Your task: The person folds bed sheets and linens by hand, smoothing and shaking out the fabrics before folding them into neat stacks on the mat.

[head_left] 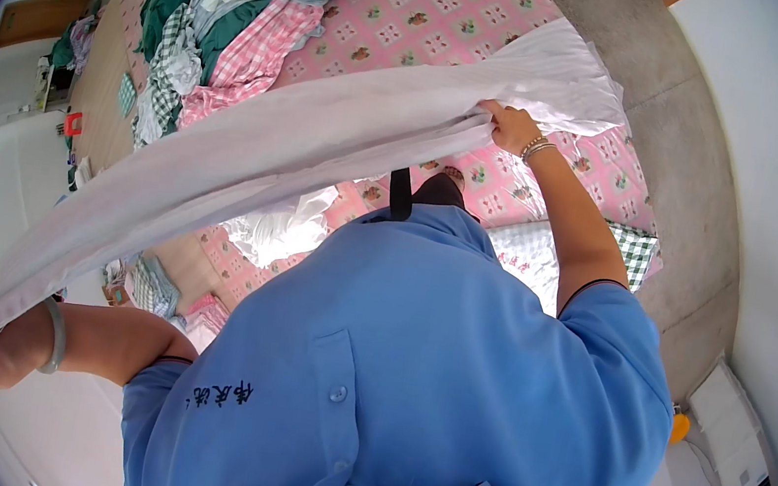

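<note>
A long white cloth (254, 144) stretches across the view from lower left to upper right. Its left end is gripped in my left hand (1, 353), which is raised at the far left and wears a pale bangle. On the right, my right hand (513, 126), with bracelets at the wrist, pinches the cloth's near edge. Beyond that hand the far end of the cloth spreads in loose folds over the pink patterned sheet (412, 8).
At the upper left lies a heap of green, checked, pink and white cloths (231, 22). White crumpled cloth (282, 228) and a green checked piece (634, 250) lie near my body. A white appliance (731, 430) stands at the lower right.
</note>
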Demonstrator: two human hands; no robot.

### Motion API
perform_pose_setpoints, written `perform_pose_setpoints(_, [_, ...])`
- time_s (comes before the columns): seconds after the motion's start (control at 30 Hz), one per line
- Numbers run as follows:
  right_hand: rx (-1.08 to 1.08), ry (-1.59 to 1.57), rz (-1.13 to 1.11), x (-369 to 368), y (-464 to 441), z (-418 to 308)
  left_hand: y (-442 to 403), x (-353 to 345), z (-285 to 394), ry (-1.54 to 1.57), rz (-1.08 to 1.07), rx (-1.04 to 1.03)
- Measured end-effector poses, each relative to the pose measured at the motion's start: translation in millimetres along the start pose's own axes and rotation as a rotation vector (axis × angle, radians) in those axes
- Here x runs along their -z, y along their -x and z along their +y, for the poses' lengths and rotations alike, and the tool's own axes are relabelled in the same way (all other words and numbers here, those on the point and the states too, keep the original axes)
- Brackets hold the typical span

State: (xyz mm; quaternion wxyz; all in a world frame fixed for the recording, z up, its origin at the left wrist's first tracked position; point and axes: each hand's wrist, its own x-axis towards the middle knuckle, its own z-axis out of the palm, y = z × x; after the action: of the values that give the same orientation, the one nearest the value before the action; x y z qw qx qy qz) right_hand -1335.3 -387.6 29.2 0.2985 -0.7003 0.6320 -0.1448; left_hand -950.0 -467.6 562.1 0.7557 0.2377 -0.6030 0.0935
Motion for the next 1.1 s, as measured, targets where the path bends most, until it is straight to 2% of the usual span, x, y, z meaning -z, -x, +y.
perform_pose_setpoints(0.13, [0.02, -0.098, -0.118, 6.2, 0.3, -16.5, -13.1, 17.4, -3.7, 0.036, -0.063, -0.001])
perform_pose_setpoints(0.2, [0.141, -0.138, -0.125, 2.5, 2.1, -22.9, -13.3, 18.2, -0.6, -0.009, -0.077, -0.012])
perform_pose_setpoints(0.27, [0.179, -0.077, -0.142, -1.0, -1.1, -30.5, -12.7, 19.2, 0.9, -0.059, -0.081, -0.034])
perform_pose_setpoints(0.33, [0.13, -0.008, -0.277, -5.5, -7.9, -37.7, -14.8, 23.0, 0.4, -0.108, -0.088, -0.056])
perform_pose_setpoints(0.5, [0.286, 0.063, -0.301, 39.6, 0.6, -51.7, -22.2, 39.2, -7.1, -0.115, -0.091, -0.001])
perform_pose_setpoints(0.57, [0.435, 0.098, -0.185, 48.0, 8.3, -29.2, -30.2, 50.3, -15.0, -0.147, -0.092, 0.011])
perform_pose_setpoints(0.6, [0.434, 0.097, -0.19, 48.5, 15.9, -24.4, -30.8, 56.0, -17.7, -0.164, -0.094, 0.021])
perform_pose_setpoints(0.67, [0.439, 0.386, -0.438, 53.5, 41.1, -23.7, -23.0, 53.6, -14.5, -0.228, -0.081, 0.023])
perform_pose_setpoints(0.73, [0.31, 0.387, -0.563, 16.2, 73.3, 1.5, -14.0, 51.0, -11.3, -0.265, -0.059, 0.022])
perform_pose_setpoints(0.8, [0.084, 0.35, -0.565, -7.1, 109.2, 38.3, -7.7, 52.7, -11.3, -0.299, -0.107, 0.033])
perform_pose_setpoints(0.87, [-0.388, 0.163, -0.307, -30.1, 124.2, 79.3, -9.3, 54.5, -26.3, -0.202, -0.103, 0.1])
perform_pose_setpoints(0.93, [-0.611, -0.011, 0.185, -17.9, 126.1, 104.6, -14.4, 51.1, -46.6, -0.096, -0.116, 0.176])
perform_pose_setpoints(1.0, [-0.28, 0.022, 0.62, 28.0, 125.4, 106.5, -15.3, 45.0, -62.1, -0.152, -0.062, 0.151])
perform_pose_setpoints(1.03, [-0.292, 0.032, 0.636, 52.6, 127.6, 92.2, -10.7, 43.0, -60.8, -0.108, -0.024, 0.17])
perform_pose_setpoints(1.1, [-0.482, -0.258, 0.598, 84.3, 126.1, 57.1, -16.2, 47.6, -61.9, -0.089, 0.003, 0.144])
